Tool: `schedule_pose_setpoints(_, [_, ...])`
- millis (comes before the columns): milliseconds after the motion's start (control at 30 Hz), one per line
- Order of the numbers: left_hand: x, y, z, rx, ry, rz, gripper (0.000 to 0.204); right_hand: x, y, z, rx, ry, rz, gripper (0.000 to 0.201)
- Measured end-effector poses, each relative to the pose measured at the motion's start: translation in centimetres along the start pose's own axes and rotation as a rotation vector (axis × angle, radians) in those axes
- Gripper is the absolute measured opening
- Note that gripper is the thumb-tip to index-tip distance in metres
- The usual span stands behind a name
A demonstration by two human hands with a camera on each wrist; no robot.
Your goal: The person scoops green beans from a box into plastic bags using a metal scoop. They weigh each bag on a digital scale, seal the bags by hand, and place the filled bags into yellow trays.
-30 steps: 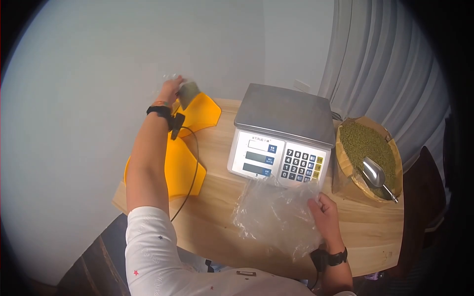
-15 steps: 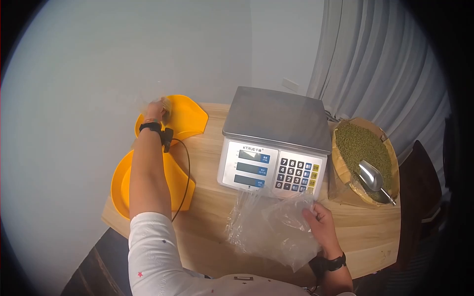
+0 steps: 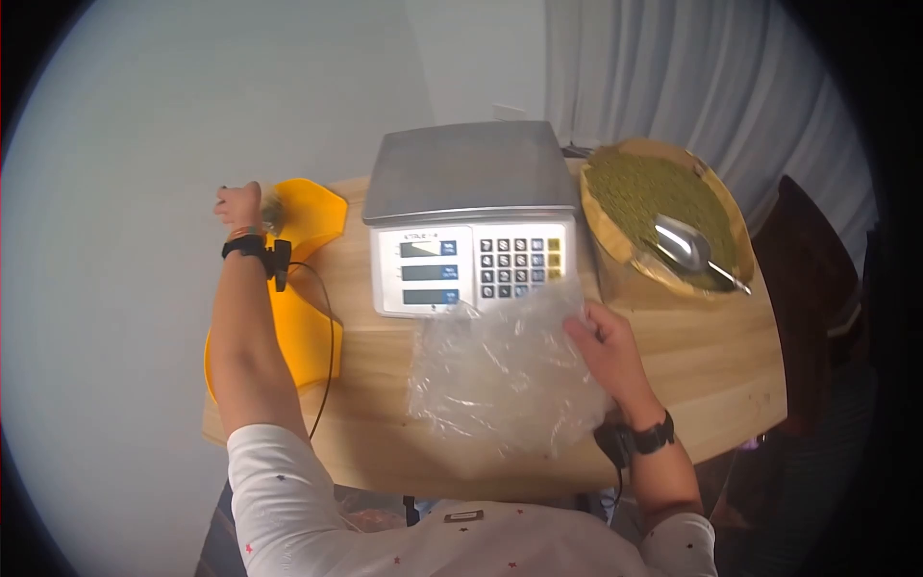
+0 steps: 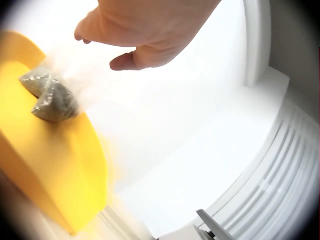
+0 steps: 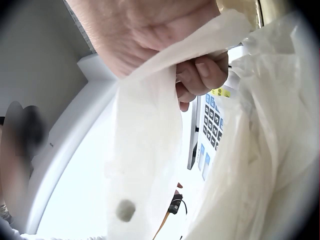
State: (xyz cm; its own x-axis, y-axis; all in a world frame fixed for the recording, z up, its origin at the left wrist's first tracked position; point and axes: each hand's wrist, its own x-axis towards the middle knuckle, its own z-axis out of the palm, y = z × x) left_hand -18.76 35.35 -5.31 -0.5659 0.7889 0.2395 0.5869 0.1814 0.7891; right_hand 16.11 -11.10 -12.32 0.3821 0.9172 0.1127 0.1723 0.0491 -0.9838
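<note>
My left hand (image 3: pixel 240 205) is beside the far yellow scoop-shaped tray (image 3: pixel 315 207), fingers and thumb parted. In the left wrist view, a small clear bag of greenish contents (image 4: pixel 56 102) lies in that tray, just below and apart from the fingers. Its loose plastic top is blurred. My right hand (image 3: pixel 611 354) pinches thin clear plastic bags (image 3: pixel 500 380) at their right edge, in front of the scale. In the right wrist view, the fingers (image 5: pixel 202 75) curl on the plastic, and the film hangs down on both sides of them.
A scale (image 3: pixel 471 173) with a keypad stands mid-table. To its right, an open paper sack (image 3: pixel 601 226) of green beans (image 3: pixel 654 188) has a metal scoop (image 3: pixel 685 245) in it. A second yellow tray (image 3: pixel 306 337) sits nearer on the left, under my forearm. A cable hangs from the left wrist.
My left hand has lowered the small bag into the far tray and let it go, its fingers now parted. My right hand keeps hold of the plastic bags. The head view has shifted.
</note>
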Motion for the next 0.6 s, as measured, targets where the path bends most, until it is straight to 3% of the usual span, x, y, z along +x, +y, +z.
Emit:
schedule_pose_setpoints(33, [-0.2,0.8,0.6,0.004,-0.016,0.016,0.073,0.0,-0.5,-0.3,0.005,0.021,0.009,0.010])
schedule_pose_setpoints(100, [-1.5,2.5,1.0,-0.077,0.040,0.290,0.070,-0.2,-1.7,-0.9,-0.003,0.044,-0.031,0.013])
schedule_pose_setpoints(133, [-2.7,3.3,1.0,-0.078,0.032,0.303,0.070,-0.2,-1.5,-1.1,0.003,0.058,-0.029,0.013])
schedule_pose_setpoints(200, [-6.7,5.2,1.1,-0.108,-0.118,0.734,0.058,0.1,-0.7,-1.4,0.090,0.072,-0.075,0.016])
schedule_pose_setpoints(267, [-12.4,7.4,0.5,-0.277,-0.304,1.011,0.038,0.0,-1.2,-1.5,0.129,0.076,-0.076,0.016])
schedule_pose_setpoints(333, [-20.3,9.3,-2.4,-0.412,-0.686,1.002,0.023,0.1,-1.3,-1.6,0.164,0.077,-0.077,0.016])
schedule_pose_setpoints(400, [-26.3,9.8,-4.2,-0.486,-0.936,1.145,0.019,0.4,-0.6,-1.5,0.272,0.090,-0.124,0.014])
schedule_pose_setpoints(467, [-31.7,10.4,-8.2,-0.328,-1.037,1.257,0.018,0.1,-1.5,-1.6,0.275,0.104,-0.118,0.014])
schedule_pose_setpoints(600, [-36.2,9.4,-10.0,-0.304,-1.056,1.320,0.017,0.4,-0.7,-1.9,0.314,0.112,-0.128,0.014])
